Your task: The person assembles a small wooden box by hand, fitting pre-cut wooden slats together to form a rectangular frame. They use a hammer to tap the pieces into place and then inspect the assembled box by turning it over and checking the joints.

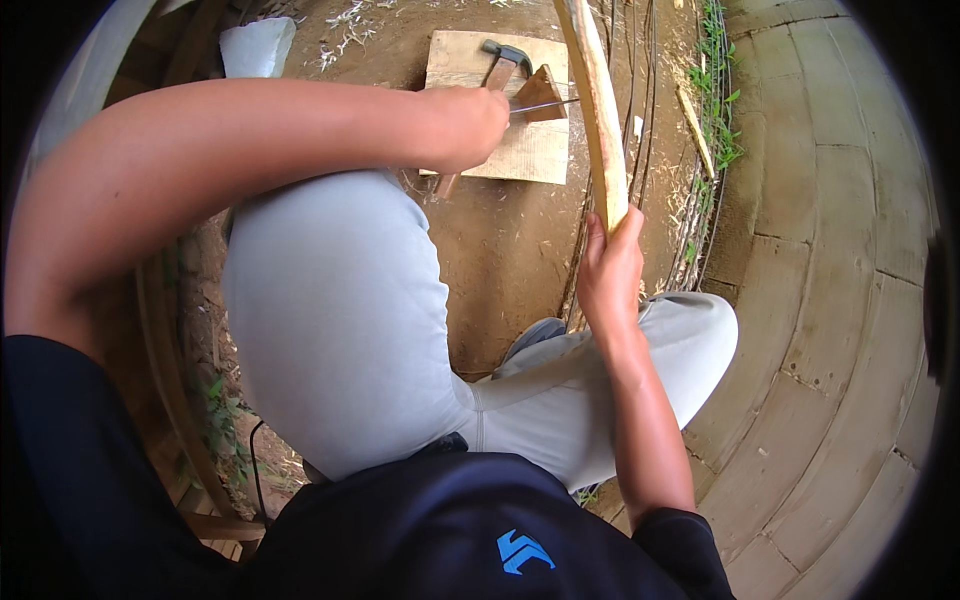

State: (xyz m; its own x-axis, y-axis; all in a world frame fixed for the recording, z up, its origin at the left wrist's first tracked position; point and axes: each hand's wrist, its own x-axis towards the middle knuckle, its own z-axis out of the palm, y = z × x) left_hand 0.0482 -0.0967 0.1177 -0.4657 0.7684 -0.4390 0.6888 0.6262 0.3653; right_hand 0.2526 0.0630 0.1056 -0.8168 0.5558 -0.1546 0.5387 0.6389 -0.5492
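Observation:
My left hand reaches forward over my raised knee and is closed on a thin metal rod or blade whose tip points right, toward a long pale wooden strip. My right hand grips the lower end of that strip, which rises up and away to the top of the view. Under my left hand lies a flat wooden board on the dirt, with a hammer and a small triangular wood block on it.
Bare dirt ground with wood shavings lies ahead. Thin rods or wires run along a grassy strip at the right, beside curved concrete paving. A pale block sits at the upper left. Curved wooden pieces lie at my left.

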